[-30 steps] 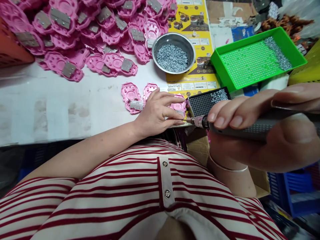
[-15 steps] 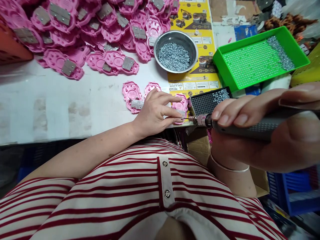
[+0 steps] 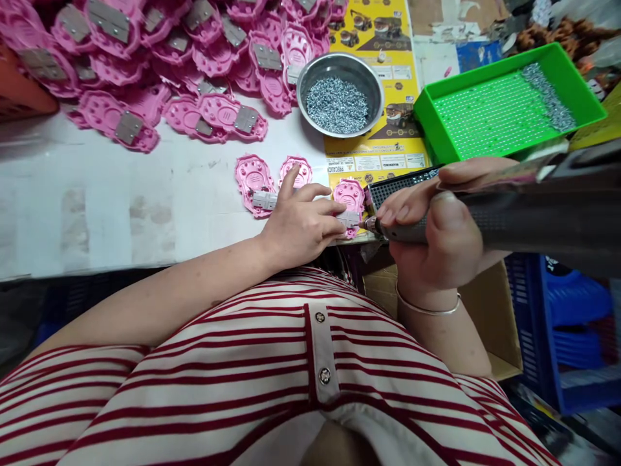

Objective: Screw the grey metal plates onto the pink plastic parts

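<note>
My left hand (image 3: 304,219) rests palm down, its thumb and forefinger holding the left edge of a pink plastic shell (image 3: 348,193) while its other fingers spread. A grey metal plate (image 3: 348,219) sits across that shell's near part. My right hand (image 3: 436,226) is wrapped round a dark electric screwdriver (image 3: 528,204), its tip pointing left at the plate's right end. Whether the tip touches a screw is too small to tell. Left of my left hand lie another pink shell (image 3: 253,176) with a metal plate and a partly covered pink shell (image 3: 297,167).
Many pink shells with plates (image 3: 213,55) are heaped at the back left. A steel bowl (image 3: 378,97) holds small screws. At the right are a green tray (image 3: 436,139) with more screws and a black perforated tray (image 3: 383,197), partly behind my right hand. Yellow printed cardboard (image 3: 349,147) covers part of the table.
The screwdriver in my right hand has swung, its rear end higher and its tip slightly left at the plate. My left thumb and forefinger have drawn back left, uncovering more of the plate.
</note>
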`<state>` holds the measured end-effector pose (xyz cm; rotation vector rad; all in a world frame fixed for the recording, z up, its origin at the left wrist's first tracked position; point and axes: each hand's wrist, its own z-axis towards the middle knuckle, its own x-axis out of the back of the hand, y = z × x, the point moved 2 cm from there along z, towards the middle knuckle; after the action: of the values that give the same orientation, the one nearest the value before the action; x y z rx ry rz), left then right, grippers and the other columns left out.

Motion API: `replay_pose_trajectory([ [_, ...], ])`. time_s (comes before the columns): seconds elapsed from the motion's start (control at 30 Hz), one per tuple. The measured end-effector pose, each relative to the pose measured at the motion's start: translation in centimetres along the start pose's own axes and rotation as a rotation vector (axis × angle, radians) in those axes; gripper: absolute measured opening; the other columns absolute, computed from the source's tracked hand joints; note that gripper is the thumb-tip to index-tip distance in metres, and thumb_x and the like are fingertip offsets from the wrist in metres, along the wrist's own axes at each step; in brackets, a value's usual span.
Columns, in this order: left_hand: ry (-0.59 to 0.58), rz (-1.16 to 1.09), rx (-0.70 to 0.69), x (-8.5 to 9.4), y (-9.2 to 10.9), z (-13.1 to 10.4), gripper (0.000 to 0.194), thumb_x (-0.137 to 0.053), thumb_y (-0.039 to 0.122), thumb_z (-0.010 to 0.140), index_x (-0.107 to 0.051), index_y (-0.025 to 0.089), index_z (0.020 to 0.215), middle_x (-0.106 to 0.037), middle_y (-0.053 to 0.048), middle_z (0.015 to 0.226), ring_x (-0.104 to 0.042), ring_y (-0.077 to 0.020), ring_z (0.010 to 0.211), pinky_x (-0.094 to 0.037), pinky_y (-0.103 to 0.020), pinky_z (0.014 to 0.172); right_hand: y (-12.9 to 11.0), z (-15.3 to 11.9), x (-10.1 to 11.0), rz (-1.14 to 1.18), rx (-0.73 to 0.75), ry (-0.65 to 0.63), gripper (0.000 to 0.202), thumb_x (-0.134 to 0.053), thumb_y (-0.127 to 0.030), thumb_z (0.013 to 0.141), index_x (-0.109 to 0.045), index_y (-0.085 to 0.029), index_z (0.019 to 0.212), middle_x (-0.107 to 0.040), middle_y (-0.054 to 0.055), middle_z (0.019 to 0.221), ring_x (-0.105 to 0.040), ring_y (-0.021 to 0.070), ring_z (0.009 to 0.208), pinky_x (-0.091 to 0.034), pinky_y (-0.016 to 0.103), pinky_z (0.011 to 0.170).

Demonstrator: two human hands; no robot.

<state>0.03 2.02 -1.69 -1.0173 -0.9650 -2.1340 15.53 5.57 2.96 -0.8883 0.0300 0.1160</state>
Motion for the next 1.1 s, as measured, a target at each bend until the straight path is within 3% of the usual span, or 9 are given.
replay_pose_trajectory([
  [0.1, -0.013, -0.008, 0.008, 0.0, 0.1, 0.1, 0.012, -0.072, 0.037, 0.090, -0.079, 0.034, 0.081, -0.078, 0.004, 0.102, -0.064, -0.0241, 0.103, -0.024, -0.072, 0.116, 0.3, 0.1, -0.3, 0.044, 0.097, 0.054, 0.024, -0.069, -0.042, 0.085, -0.064, -0.032, 0.106, -0.054, -0.006, 0.072, -0.043, 0.0050, 0.042, -0.042, 0.024, 0.041],
  [0.17, -0.034, -0.022, 0.029, 0.0, 0.1, 0.1, 0.011, -0.072, 0.037, 0.089, -0.079, 0.034, 0.081, -0.078, 0.004, 0.103, -0.064, -0.0236, 0.103, -0.022, -0.072, 0.117, 0.4, 0.2, -0.5, 0.071, 0.083, 0.056, 0.023, -0.069, -0.038, 0.085, -0.065, -0.030, 0.106, -0.053, -0.006, 0.069, -0.045, 0.0055, 0.042, -0.044, 0.024, 0.042],
  [0.37, -0.070, -0.067, 0.090, -0.2, 0.1, 0.1, 0.009, -0.073, 0.035, 0.089, -0.080, 0.034, 0.083, -0.078, 0.003, 0.106, -0.063, -0.0230, 0.101, -0.020, -0.073, 0.117, 0.7, 0.5, -0.6, 0.098, 0.162, 0.001, 0.022, -0.067, -0.031, 0.086, -0.065, -0.028, 0.108, -0.052, -0.008, 0.063, -0.046, 0.0061, 0.041, -0.042, 0.023, 0.040],
  [0.57, -0.073, -0.059, 0.114, -0.2, 0.1, 0.1, 0.008, -0.074, 0.035, 0.088, -0.080, 0.035, 0.083, -0.078, 0.003, 0.104, -0.064, -0.0224, 0.098, -0.021, -0.072, 0.117, 2.2, 0.5, -0.1, 0.021, 0.103, -0.096, 0.010, -0.064, -0.035, 0.088, -0.070, -0.028, 0.087, -0.055, -0.005, 0.056, -0.048, 0.0097, 0.043, -0.049, 0.030, 0.052],
  [0.63, -0.086, -0.056, 0.120, -0.1, 0.2, 0.2, 0.009, -0.073, 0.034, 0.089, -0.080, 0.035, 0.083, -0.078, 0.003, 0.106, -0.064, -0.0228, 0.098, -0.023, -0.072, 0.116, 2.3, 0.5, 0.0, 0.035, 0.097, -0.105, 0.009, -0.065, -0.035, 0.088, -0.069, -0.028, 0.091, -0.061, -0.004, 0.065, -0.049, 0.0087, 0.044, -0.050, 0.030, 0.054],
  [0.73, -0.094, -0.054, 0.138, 0.0, 0.2, 0.3, 0.011, -0.072, 0.032, 0.089, -0.080, 0.035, 0.083, -0.078, 0.003, 0.107, -0.064, -0.0227, 0.099, -0.022, -0.071, 0.117, 1.5, 0.6, -0.2, 0.093, 0.107, -0.080, 0.021, -0.067, -0.035, 0.087, -0.065, -0.030, 0.107, -0.064, -0.004, 0.077, -0.050, 0.0060, 0.045, -0.045, 0.025, 0.045],
  [0.9, -0.109, -0.071, 0.182, 0.0, 0.3, 0.5, 0.007, -0.076, 0.035, 0.086, -0.080, 0.033, 0.081, -0.079, 0.003, 0.103, -0.063, -0.0236, 0.100, -0.017, -0.073, 0.117, -0.5, 1.0, -0.8, 0.142, 0.077, -0.179, 0.022, -0.064, -0.046, 0.088, -0.061, -0.035, 0.106, -0.045, -0.008, 0.056, -0.042, 0.0081, 0.038, -0.041, 0.025, 0.038],
  [1.1, -0.156, -0.084, 0.231, 0.1, 0.3, 0.6, 0.006, -0.075, 0.035, 0.087, -0.080, 0.034, 0.083, -0.078, 0.004, 0.108, -0.062, -0.0242, 0.104, -0.013, -0.074, 0.118, -0.8, 0.7, -1.2, 0.279, 0.065, -0.095, 0.021, -0.070, -0.034, 0.084, -0.068, -0.027, 0.104, -0.047, -0.007, 0.059, -0.048, 0.0082, 0.041, -0.044, 0.025, 0.041],
])
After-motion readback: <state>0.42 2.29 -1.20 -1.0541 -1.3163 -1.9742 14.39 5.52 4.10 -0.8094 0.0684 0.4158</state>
